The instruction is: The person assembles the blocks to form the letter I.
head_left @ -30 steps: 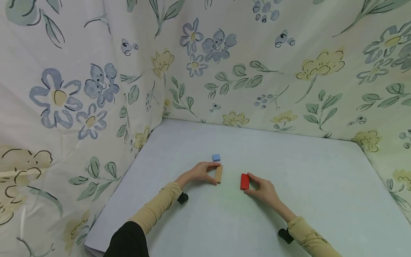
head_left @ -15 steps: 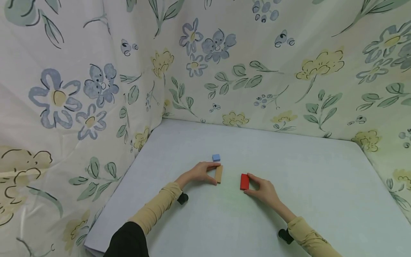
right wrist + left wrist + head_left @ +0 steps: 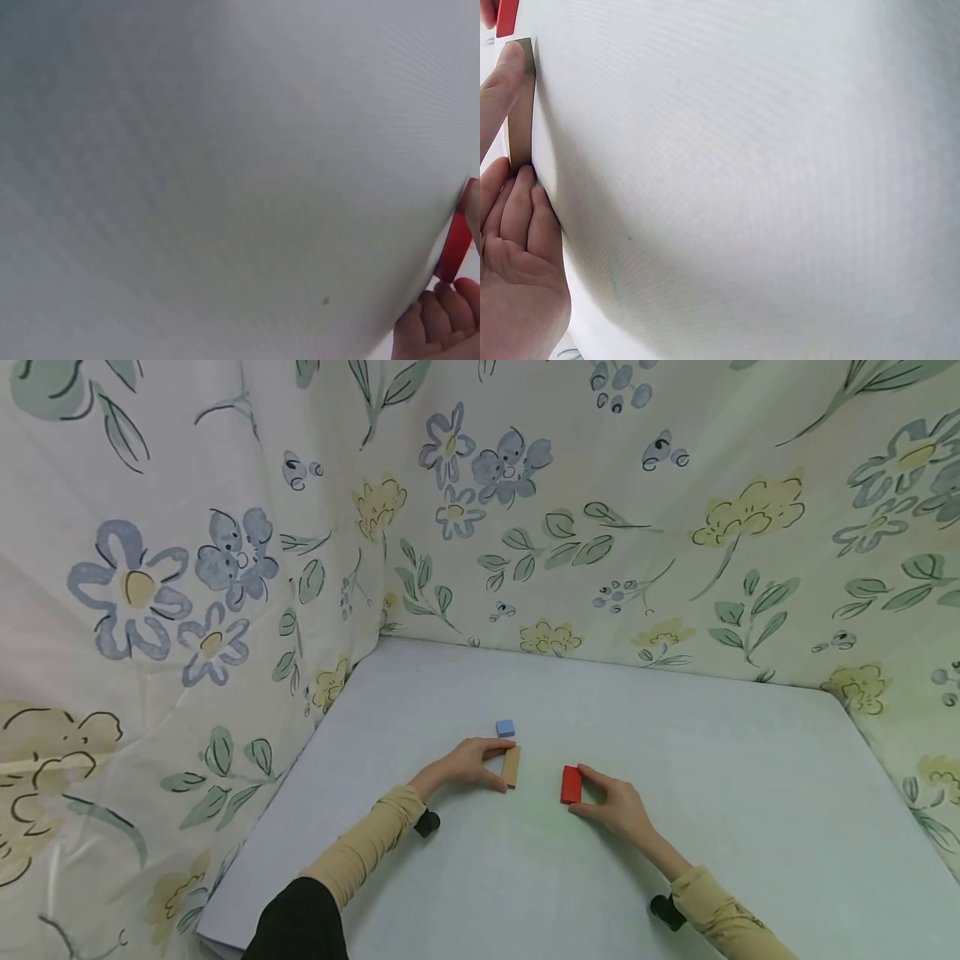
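My left hand (image 3: 467, 763) pinches a plain wooden block (image 3: 512, 767) by its two ends, thumb at the near end and fingers at the far one. In the left wrist view the thumb lies on one end of that wooden block (image 3: 522, 120). To the right, a red block (image 3: 572, 785) is held end to end between the thumb and fingers of my right hand (image 3: 617, 803). The right wrist view shows this red block (image 3: 456, 241) at its right edge, low against the white surface. A gap of white surface separates the two blocks.
A small blue block (image 3: 506, 728) sits just beyond the wooden block, close to the left fingertips. Both blocks are over a white table (image 3: 720, 752). A flowered curtain (image 3: 585, 585) hangs along the table's back and left sides.
The right hand and the red block have shifted very slightly to the left. The left hand, wooden block and blue block keep their places.
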The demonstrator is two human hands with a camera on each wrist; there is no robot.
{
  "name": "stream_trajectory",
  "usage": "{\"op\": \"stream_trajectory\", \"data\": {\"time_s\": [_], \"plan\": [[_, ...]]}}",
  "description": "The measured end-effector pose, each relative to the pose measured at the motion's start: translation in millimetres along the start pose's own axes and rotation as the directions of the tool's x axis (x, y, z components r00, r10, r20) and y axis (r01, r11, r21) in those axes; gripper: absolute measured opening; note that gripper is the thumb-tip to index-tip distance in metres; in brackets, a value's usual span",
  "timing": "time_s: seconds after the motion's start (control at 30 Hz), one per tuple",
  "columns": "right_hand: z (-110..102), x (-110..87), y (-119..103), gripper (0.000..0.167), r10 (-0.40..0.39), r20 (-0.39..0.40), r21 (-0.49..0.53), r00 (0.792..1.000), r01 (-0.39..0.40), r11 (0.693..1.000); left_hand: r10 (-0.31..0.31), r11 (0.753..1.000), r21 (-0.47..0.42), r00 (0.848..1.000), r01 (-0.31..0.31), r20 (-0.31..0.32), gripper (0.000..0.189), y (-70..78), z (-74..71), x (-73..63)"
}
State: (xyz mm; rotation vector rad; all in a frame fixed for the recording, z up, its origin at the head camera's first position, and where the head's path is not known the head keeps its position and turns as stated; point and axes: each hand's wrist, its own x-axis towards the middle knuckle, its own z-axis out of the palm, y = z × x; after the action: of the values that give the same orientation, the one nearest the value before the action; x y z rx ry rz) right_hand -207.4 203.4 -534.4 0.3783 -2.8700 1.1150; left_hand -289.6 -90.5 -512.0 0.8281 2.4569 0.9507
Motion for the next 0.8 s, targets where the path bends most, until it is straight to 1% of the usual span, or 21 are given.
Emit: {"op": "stream_trajectory", "data": {"time_s": [0.1, 0.17, 0.3, 0.4, 0.6, 0.77, 0.8], "plan": [[0.5, -0.9, 2.3, 0.071, -0.016, -0.011, 0.012, 1.0, 0.016, 1.0, -0.001, 1.0, -0.003, 1.0, 0.001, 0.003, 0.08, 0.6, 0.1, -0.2], [1.0, -1.4, 3.9, 0.071, -0.018, -0.015, 0.037, 1.0, 0.019, 0.999, -0.016, 1.0, -0.022, 1.0, 0.016, 0.009, 0.08, -0.2, 0.6, 0.8], [0.2, -2.7, 5.0, 0.066, -0.009, -0.015, 0.104, 1.0, 0.011, 0.995, -0.034, 0.999, -0.014, 0.999, 0.034, 0.009, 0.081, -2.2, 1.6, 2.4], [-1.7, -3.0, 3.2, 0.061, 0.013, -0.017, 0.154, 1.0, -0.01, 0.988, -0.04, 0.999, -0.013, 0.999, 0.04, 0.009, 0.081, -2.2, 1.6, 2.3], [-2.6, -3.3, -0.7, 0.05, 0.076, 0.007, 0.252, 0.997, -0.075, 0.965, -0.046, 0.999, -0.02, 0.999, 0.046, 0.014, 0.081, -1.1, 1.0, 1.6], [0.1, -4.2, -1.4, 0.044, 0.099, 0.012, 0.255, 0.995, -0.099, 0.962, -0.05, 0.999, -0.01, 0.999, 0.05, 0.011, 0.081, -0.3, 0.7, 2.1], [0.5, -4.3, -1.2, 0.044, 0.096, 0.01, 0.244, 0.995, -0.095, 0.965, -0.049, 0.999, -0.01, 0.999, 0.049, 0.009, 0.081, -0.2, 0.5, 2.3]]}}
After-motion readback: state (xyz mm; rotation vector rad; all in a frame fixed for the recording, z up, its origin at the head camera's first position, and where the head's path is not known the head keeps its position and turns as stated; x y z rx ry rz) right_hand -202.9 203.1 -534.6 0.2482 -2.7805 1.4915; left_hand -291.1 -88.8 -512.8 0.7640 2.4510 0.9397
